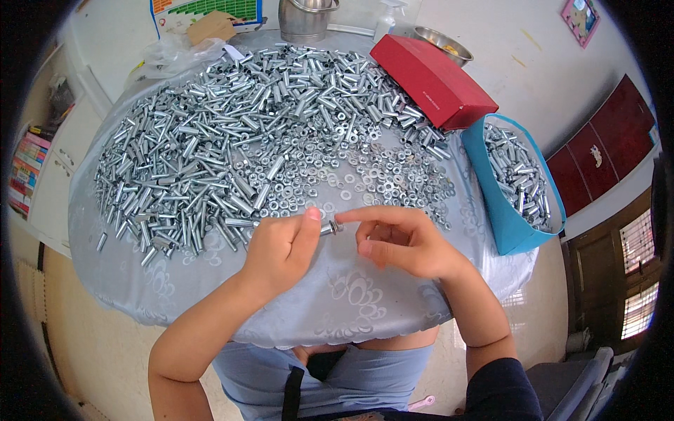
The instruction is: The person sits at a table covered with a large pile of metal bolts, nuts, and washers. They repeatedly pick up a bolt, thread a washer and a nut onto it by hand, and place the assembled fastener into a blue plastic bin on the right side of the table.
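Note:
My left hand (282, 247) is closed around a silver anchor bolt (328, 229), whose end with a nut and washer sticks out to the right past the thumb. At that end, the outstretched index finger of my right hand (414, 242) touches or nearly touches the nut. The right thumb is apart from that finger and the other fingers are curled; I see nothing held in them. Just beyond both hands lie loose nuts (309, 175) and washers (400, 184). A large heap of metal sleeves and bolts (203, 140) spreads behind and to the left.
A blue fabric bin (519, 242) full of assembled anchor bolts (516, 172) stands at the right. Behind it a red box (435, 81) rests by the heap. At the table's back are a metal pot (303, 24), a steel bowl (460, 57), a spray bottle (385, 24) and a plastic bag (175, 57).

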### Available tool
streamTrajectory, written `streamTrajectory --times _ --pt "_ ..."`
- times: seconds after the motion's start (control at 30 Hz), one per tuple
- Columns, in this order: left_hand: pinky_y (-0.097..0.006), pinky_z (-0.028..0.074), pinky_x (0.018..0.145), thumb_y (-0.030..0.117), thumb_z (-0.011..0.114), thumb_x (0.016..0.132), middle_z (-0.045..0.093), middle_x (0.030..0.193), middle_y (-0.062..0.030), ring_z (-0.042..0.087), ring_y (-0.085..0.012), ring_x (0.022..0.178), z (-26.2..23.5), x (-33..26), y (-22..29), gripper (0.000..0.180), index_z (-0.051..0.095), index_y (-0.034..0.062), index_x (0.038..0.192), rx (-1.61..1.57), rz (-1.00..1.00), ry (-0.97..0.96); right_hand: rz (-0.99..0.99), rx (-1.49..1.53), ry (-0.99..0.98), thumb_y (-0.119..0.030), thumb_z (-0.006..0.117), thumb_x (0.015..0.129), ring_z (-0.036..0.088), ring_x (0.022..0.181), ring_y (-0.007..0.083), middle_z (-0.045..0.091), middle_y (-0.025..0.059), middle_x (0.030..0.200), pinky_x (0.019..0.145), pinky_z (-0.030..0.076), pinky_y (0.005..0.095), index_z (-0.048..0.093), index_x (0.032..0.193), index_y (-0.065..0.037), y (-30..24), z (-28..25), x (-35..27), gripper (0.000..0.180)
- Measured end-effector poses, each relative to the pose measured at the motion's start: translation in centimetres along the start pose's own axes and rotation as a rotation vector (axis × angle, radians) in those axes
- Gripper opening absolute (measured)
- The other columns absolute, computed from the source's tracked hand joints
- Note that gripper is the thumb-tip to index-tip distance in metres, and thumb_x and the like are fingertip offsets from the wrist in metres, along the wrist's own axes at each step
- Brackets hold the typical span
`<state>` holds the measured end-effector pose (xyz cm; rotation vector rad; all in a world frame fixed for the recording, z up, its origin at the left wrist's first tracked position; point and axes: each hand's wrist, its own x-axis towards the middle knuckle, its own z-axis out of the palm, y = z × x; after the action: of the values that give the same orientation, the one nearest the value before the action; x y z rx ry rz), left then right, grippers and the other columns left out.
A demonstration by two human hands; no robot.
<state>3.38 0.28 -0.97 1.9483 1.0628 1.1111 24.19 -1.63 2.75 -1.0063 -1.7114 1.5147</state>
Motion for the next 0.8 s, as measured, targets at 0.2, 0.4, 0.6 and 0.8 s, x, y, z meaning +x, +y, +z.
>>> streamTrajectory --times 0.2,0.4,0.6,0.8 --pt "-0.036 0.033 0.041 0.023 0.042 0.094 0.044 0.046 -0.0148 0.044 -0.0284 0.038 -0.2 0.0 0.3 0.046 0.048 -0.0012 0.055 -0.025 -0.011 -0.006 -0.078 -0.180 -0.023 -0.011 0.061 0.083 0.048 0.064 0.0024 0.056 -0.0032 0.078 0.056 0.039 0.0190 0.059 0.116 -0.013 1.1 -0.3 0.2 0.034" --pt "-0.036 0.033 0.041 0.023 0.041 0.094 0.044 0.046 -0.0150 0.044 -0.0279 0.038 -0.2 -0.1 0.2 0.045 0.049 -0.0014 0.057 -0.019 -0.009 -0.001 -0.047 -0.111 0.036 -0.012 0.062 0.083 0.049 0.066 0.0038 0.058 -0.0026 0.078 0.058 0.039 0.0203 0.062 0.112 -0.012 0.4 -0.1 0.2 0.029" --pt "-0.037 0.033 0.041 0.024 0.041 0.094 0.044 0.046 -0.0147 0.044 -0.0283 0.038 -0.2 -0.2 0.0 0.046 0.048 -0.0012 0.056 -0.058 -0.023 0.005 -0.108 -0.154 -0.059 -0.011 0.062 0.083 0.047 0.065 0.0032 0.057 -0.0030 0.078 0.058 0.037 0.0192 0.060 0.116 -0.012 1.0 -0.2 0.4 0.033" --pt "-0.036 0.033 0.042 0.024 0.041 0.094 0.043 0.046 -0.0141 0.044 -0.0276 0.039 -0.2 -0.2 0.2 0.047 0.048 -0.0011 0.056 -0.039 -0.009 -0.010 -0.084 -0.135 -0.010 -0.010 0.061 0.083 0.047 0.066 0.0037 0.056 -0.0035 0.076 0.059 0.038 0.0203 0.059 0.118 -0.013 1.0 -0.4 0.4 0.035"
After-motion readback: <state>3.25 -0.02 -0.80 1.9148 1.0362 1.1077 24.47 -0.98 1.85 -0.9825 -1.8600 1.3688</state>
